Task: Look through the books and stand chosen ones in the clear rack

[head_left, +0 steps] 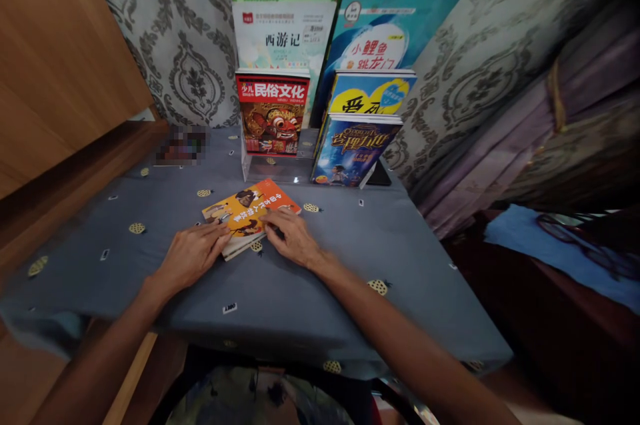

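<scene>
A small orange book (253, 201) with cartoon figures and white Chinese lettering lies at an angle on the table; pale page edges, or another book, show beneath its near side. My left hand (195, 255) grips its left near corner, fingers together over the cover. At the right near edge, my right hand (293, 235) has bent fingers on the cover and the thumb by the edge. Just behind, a clear stand (277, 170) carries upright books, among them a red-and-brown book (274, 115) and a dark blue book (354, 150). Both hands' undersides are hidden.
A grey-blue cloth (315, 305) with pineapple prints covers the table. Taller books, such as a white book (284, 35) and a teal book (385, 31), rise at the back. A wooden cabinet (65, 71) stands left. Glasses (575, 238) lie on blue fabric (520, 231) at right.
</scene>
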A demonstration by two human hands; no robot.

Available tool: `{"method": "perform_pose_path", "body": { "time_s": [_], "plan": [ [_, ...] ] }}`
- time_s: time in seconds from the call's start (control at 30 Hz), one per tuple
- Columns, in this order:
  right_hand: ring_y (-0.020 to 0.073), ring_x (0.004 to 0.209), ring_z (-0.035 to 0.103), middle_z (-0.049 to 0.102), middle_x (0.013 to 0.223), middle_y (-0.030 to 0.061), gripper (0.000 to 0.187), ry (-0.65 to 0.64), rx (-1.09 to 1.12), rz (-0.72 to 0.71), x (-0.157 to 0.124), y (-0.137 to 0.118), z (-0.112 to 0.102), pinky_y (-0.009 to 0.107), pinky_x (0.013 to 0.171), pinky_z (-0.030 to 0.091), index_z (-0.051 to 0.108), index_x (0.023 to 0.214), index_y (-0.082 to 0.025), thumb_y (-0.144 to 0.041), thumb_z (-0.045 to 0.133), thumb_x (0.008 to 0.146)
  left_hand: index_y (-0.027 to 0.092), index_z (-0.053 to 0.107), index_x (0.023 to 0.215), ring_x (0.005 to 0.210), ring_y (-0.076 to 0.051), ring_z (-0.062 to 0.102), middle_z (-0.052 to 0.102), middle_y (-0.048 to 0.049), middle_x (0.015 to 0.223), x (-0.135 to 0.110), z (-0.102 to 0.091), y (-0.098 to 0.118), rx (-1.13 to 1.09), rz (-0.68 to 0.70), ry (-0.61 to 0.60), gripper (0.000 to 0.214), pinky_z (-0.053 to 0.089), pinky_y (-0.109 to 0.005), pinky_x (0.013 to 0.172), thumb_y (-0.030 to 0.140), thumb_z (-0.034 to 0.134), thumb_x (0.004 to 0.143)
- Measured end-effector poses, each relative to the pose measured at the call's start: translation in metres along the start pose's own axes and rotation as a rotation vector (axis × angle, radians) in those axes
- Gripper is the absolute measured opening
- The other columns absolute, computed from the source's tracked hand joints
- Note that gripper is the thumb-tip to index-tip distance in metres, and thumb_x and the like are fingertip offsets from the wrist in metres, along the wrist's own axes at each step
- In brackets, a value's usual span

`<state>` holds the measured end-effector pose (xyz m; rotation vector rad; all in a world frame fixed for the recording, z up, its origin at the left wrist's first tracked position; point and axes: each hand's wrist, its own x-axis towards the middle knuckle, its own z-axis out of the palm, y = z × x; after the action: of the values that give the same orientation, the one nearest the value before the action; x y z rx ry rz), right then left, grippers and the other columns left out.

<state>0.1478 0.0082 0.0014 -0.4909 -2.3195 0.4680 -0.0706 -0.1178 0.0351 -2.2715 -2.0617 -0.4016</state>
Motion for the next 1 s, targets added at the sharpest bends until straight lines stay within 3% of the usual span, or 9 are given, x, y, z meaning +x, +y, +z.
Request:
{"method": "perform_pose_path", "body": {
  "time_s": [0.2, 0.33, 0.43, 0.53, 0.67, 0.8, 1.0],
  "plan": [
    [0.0215, 0.097, 0.066, 0.075, 0.100, 0.0104, 0.024, -0.011, 0.024, -0.060, -0.001, -0.004, 0.003, 0.040, 0.094, 0.052, 0.068, 0.109, -0.015, -0.016, 0.050, 0.093, 0.020, 0.071, 0.117, 0.118, -0.029, 0.064, 0.069, -0.0096, 0.125, -0.007, 0.006, 0.000, 0.018, 0.047, 0.071, 0.056, 0.052, -0.044, 0.099, 0.059, 0.036, 0.097],
    [0.0214, 0.100, 0.066, 0.075, 0.102, 0.0085, 0.022, -0.024, 0.017, -0.045, -0.001, -0.006, 0.004, 0.040, 0.094, 0.052, 0.069, 0.108, -0.017, -0.017, 0.052, 0.093, 0.022, 0.072, 0.113, 0.117, -0.028, 0.064, 0.070, -0.0081, 0.124, -0.004, 0.003, -0.008, 0.037, 0.099, 0.051, 0.058, 0.051, -0.044, 0.100, 0.066, 0.041, 0.093],
    [0.0212, 0.099, 0.068, 0.075, 0.100, 0.0071, 0.021, -0.025, 0.014, -0.040, 0.000, -0.006, 0.003, 0.041, 0.095, 0.052, 0.069, 0.107, -0.019, -0.018, 0.053, 0.093, 0.023, 0.071, 0.112, 0.116, -0.025, 0.064, 0.072, -0.0062, 0.121, 0.011, 0.002, -0.018, 0.033, 0.101, 0.029, 0.054, 0.049, -0.042, 0.103, 0.060, 0.035, 0.097],
    [0.0213, 0.099, 0.068, 0.075, 0.100, 0.0084, 0.021, -0.011, 0.024, -0.049, 0.000, -0.006, 0.002, 0.040, 0.094, 0.052, 0.069, 0.106, -0.018, -0.017, 0.052, 0.093, 0.021, 0.065, 0.122, 0.121, -0.026, 0.059, 0.064, -0.0095, 0.132, 0.032, 0.010, -0.026, 0.042, 0.061, 0.024, 0.052, 0.047, -0.043, 0.104, 0.056, 0.035, 0.098],
    [0.0214, 0.100, 0.068, 0.075, 0.100, 0.0083, 0.021, -0.019, 0.023, -0.038, 0.001, -0.006, 0.002, 0.039, 0.093, 0.052, 0.070, 0.105, -0.018, -0.015, 0.054, 0.091, 0.017, 0.054, 0.134, 0.117, -0.027, 0.060, 0.062, -0.0142, 0.129, 0.060, 0.021, -0.023, 0.051, 0.010, -0.015, 0.051, 0.048, -0.042, 0.098, 0.049, 0.037, 0.098],
    [0.0211, 0.100, 0.067, 0.075, 0.099, 0.0071, 0.021, -0.035, 0.008, -0.023, 0.001, -0.006, 0.001, 0.037, 0.093, 0.051, 0.070, 0.106, -0.020, -0.015, 0.057, 0.090, 0.017, 0.057, 0.127, 0.104, -0.028, 0.063, 0.067, -0.0142, 0.112, 0.083, 0.017, -0.006, 0.149, -0.032, -0.074, 0.045, 0.049, -0.039, 0.089, 0.046, 0.040, 0.097],
    [0.0207, 0.100, 0.066, 0.074, 0.101, 0.0074, 0.018, -0.066, 0.029, -0.051, 0.004, -0.005, 0.001, 0.034, 0.090, 0.051, 0.070, 0.105, -0.019, -0.030, 0.066, 0.091, 0.013, 0.061, 0.109, 0.100, -0.030, 0.066, 0.068, -0.0178, 0.108, 0.111, 0.015, 0.003, 0.159, -0.133, -0.120, 0.048, 0.048, -0.036, 0.081, 0.054, 0.040, 0.095]
  ]
}}
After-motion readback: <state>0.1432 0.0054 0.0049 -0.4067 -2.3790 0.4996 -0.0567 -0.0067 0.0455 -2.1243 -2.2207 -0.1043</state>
